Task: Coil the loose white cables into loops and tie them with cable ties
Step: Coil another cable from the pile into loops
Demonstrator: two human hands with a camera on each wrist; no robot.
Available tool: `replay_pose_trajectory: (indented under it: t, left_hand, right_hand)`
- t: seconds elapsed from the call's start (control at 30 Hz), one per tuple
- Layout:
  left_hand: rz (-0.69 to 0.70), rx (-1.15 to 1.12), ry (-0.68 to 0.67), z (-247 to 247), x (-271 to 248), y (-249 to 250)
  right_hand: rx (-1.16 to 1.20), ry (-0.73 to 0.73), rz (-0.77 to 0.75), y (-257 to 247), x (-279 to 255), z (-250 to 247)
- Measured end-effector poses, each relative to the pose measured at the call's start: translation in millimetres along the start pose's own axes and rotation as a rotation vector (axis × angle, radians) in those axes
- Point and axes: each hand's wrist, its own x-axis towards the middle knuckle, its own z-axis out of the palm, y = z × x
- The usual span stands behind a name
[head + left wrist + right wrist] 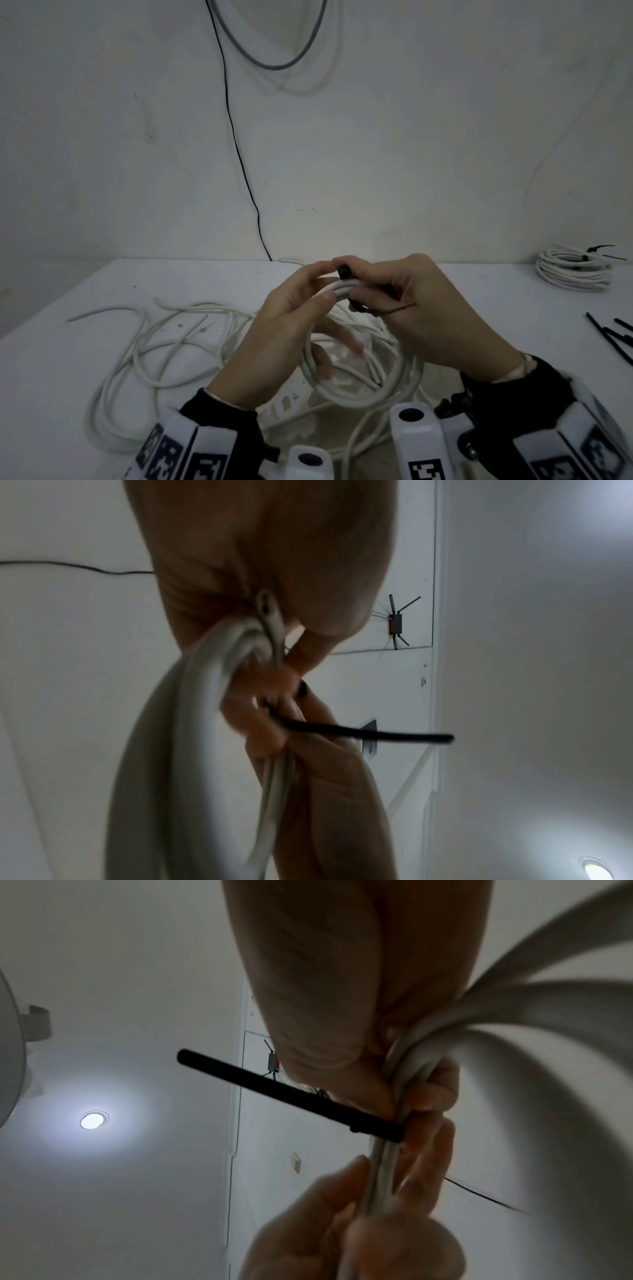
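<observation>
I hold a coil of white cable (359,394) up over the table with both hands. My left hand (322,287) grips the top of the loops, thumb in front. My right hand (359,291) pinches a black cable tie (343,271) that wraps over the bundled strands; its tail (397,309) sticks out under the right fingers. In the left wrist view the coil (164,750) hangs from the fingers and the tie (377,734) points right. The right wrist view shows the tie (291,1093) crossing the strands (387,1164).
Loose white cables (154,342) sprawl over the white table (496,308) on the left and under the coil. A tied white coil (575,270) lies at the back right. Spare black ties (609,335) lie at the right edge. A black wire (239,154) runs down the wall.
</observation>
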Motion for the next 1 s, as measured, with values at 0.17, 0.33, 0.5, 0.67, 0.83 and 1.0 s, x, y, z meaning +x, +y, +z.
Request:
replay_pose_trajectory:
  t: [0.17,0.33,0.5,0.67,0.83,1.0]
  left_hand:
    - [0.233,0.211,0.209,9.3,-0.1,-5.7]
    - [0.311,0.319,0.282,8.4,-0.2,-5.8]
    - [0.268,0.23,0.298,7.2,0.7,-2.2]
    - [0.241,0.166,0.33,5.8,0.0,3.7]
    - [0.242,0.16,0.382,-5.8,0.7,5.1]
    - [0.227,0.096,0.382,-4.7,0.0,5.4]
  right_hand:
    - [0.22,0.086,0.141,0.2,1.3,7.3]
    - [0.143,0.076,0.138,-5.0,0.2,5.1]
    - [-0.078,0.163,-0.016,-8.9,-0.7,7.6]
    - [-0.589,0.174,-0.108,-20.8,-9.6,6.0]
    - [-0.352,-0.002,-0.178,-14.4,-9.7,-17.7]
    - [-0.285,0.032,-0.33,-10.2,-3.7,-4.2]
